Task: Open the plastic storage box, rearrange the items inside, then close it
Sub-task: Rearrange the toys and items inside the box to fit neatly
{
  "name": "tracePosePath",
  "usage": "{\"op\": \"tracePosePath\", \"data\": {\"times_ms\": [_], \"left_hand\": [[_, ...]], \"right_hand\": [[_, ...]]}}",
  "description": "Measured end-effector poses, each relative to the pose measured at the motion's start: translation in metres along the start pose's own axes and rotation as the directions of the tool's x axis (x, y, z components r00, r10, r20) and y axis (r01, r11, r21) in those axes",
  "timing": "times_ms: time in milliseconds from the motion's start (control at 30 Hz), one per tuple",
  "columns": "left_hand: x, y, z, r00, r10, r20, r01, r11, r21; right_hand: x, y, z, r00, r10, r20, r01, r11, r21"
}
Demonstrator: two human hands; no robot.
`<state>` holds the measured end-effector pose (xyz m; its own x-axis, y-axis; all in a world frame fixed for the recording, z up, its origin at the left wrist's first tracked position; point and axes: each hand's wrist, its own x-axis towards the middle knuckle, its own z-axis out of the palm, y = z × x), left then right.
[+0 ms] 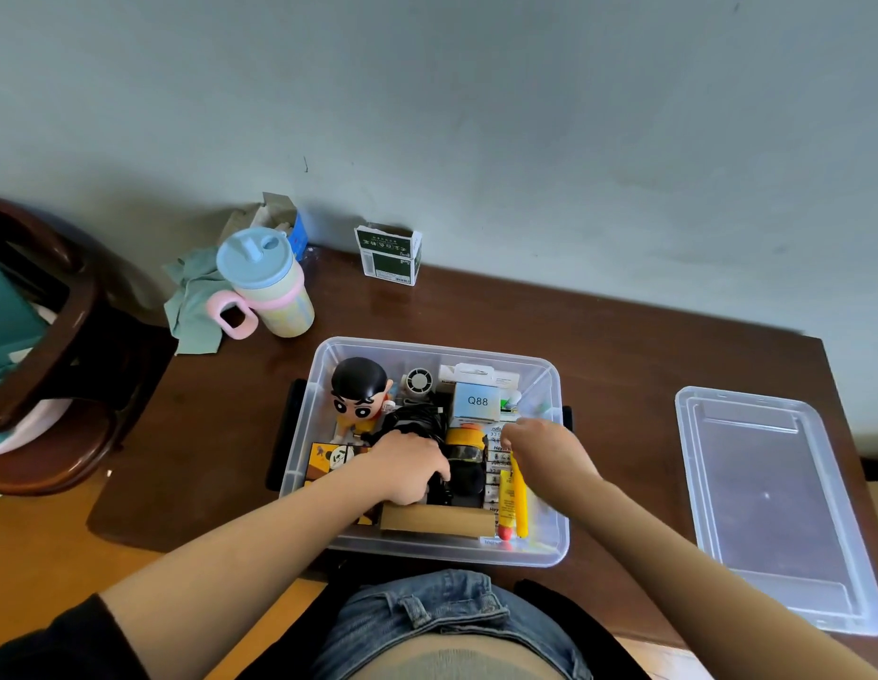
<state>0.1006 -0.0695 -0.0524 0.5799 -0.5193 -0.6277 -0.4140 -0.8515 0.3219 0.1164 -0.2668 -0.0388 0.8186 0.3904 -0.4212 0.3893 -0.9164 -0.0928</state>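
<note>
Brown table (pixel 623 346), open storage box (pixel 549 547), "Q88" carton (pixel 477 401); left grip (pixel 407 466) clenches black items (pixel 456 483), right grip (pixel 544 449) unclear
</note>
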Motion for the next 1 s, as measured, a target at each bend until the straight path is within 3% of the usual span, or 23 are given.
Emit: {"op": "tracePosePath", "data": {"times_ms": [133,467,867,1000], "left_hand": [[-0.004,-0.003,-0.001,0.998,0.041,-0.052,-0.044,0.996,-0.074],[-0.012,-0.014,-0.001,0.987,0.003,-0.16,-0.025,0.99,-0.14],[-0.015,-0.019,0.004,0.977,-0.013,-0.212,-0.02,0.988,-0.152],[-0.014,-0.019,0.004,0.976,-0.01,-0.22,-0.028,0.986,-0.167]], "right_hand": [[0.002,0.008,-0.004,0.994,-0.104,0.041,0.105,0.994,-0.02],[0.014,-0.027,0.005,0.948,0.019,0.316,0.079,0.952,-0.295],[0.025,-0.025,0.01,0.943,0.064,0.327,0.03,0.961,-0.274],[0.025,-0.021,0.005,0.931,0.025,0.365,0.086,0.955,-0.284]]}}
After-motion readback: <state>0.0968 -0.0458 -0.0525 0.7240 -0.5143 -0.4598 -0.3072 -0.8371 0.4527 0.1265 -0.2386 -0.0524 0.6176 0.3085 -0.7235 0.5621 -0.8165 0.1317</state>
